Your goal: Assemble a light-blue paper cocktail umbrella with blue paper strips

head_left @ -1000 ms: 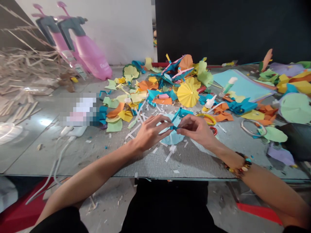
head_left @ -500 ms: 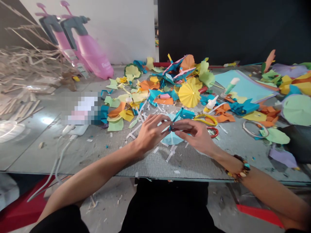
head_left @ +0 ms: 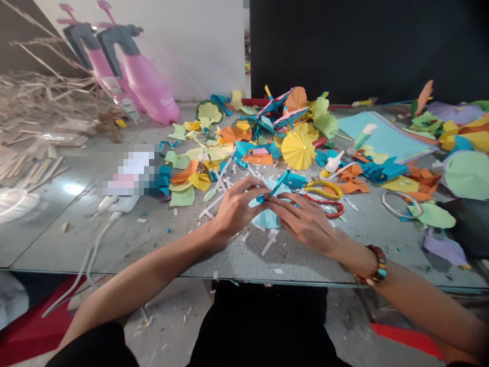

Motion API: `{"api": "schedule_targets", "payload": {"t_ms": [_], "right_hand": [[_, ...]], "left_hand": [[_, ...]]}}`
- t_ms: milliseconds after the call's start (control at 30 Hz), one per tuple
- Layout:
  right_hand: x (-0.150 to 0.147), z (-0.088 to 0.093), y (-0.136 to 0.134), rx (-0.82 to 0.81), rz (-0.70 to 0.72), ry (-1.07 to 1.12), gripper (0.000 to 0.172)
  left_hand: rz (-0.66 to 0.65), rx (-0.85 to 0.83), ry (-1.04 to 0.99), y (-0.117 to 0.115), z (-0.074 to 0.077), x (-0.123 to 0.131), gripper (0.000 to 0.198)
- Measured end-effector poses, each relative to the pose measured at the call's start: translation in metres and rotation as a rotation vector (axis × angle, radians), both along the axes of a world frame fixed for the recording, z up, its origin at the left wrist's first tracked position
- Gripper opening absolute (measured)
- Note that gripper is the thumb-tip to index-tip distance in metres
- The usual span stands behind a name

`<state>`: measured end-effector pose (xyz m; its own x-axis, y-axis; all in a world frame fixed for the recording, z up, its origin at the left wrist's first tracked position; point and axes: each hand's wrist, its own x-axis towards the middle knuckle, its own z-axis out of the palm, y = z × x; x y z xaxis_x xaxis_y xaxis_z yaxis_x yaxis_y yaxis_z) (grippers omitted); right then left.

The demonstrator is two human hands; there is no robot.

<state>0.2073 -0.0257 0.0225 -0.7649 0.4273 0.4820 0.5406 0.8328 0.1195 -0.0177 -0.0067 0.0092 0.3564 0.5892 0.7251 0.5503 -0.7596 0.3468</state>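
Observation:
A narrow blue paper strip (head_left: 280, 182), partly rolled at its near end, is held between my two hands above the table. My left hand (head_left: 239, 206) is closed in a pinch on the rolled end. Fingers of my right hand (head_left: 307, 221) reach across and press on the same roll, palm down; its thumb is mostly hidden. Beneath both hands lies a pale blue paper disc (head_left: 267, 219), partly covered by them. Scissors (head_left: 339, 192) with yellow and red handles rest just right of my right hand.
Paper scraps, a yellow pleated paper disc (head_left: 300, 148), a glue bottle (head_left: 331, 164) and a glue stick (head_left: 364, 136) lie beyond my hands. To the left are a phone (head_left: 128, 176) with white cables and pink spray bottles (head_left: 151, 86). A tape ring (head_left: 387, 204) lies right.
My right hand has turned more palm down, with its fingers moved over the roll. The roll has shifted slightly left and up with my left fingers.

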Motion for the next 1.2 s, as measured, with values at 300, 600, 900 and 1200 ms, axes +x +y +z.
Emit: {"api": "schedule_targets", "payload": {"t_ms": [300, 600, 900, 1200], "right_hand": [[0.006, 0.000, 0.001, 0.042, 0.129, 0.149, 0.046], [-0.005, -0.005, -0.006, -0.155, 0.169, 0.663, 0.033], [-0.002, -0.003, 0.002, -0.094, 0.081, 0.831, 0.034], [-0.004, -0.007, 0.004, -0.634, 0.077, 1.032, 0.021]], "left_hand": [[-0.124, 0.013, -0.089, -0.003, 0.003, 0.003, 0.022], [-0.197, 0.083, -0.039, -0.011, 0.002, 0.007, 0.030], [-0.334, -0.212, -0.200, -0.006, 0.012, 0.007, 0.035], [-0.366, -0.205, -0.244, -0.002, 0.010, 0.007, 0.019]]}}
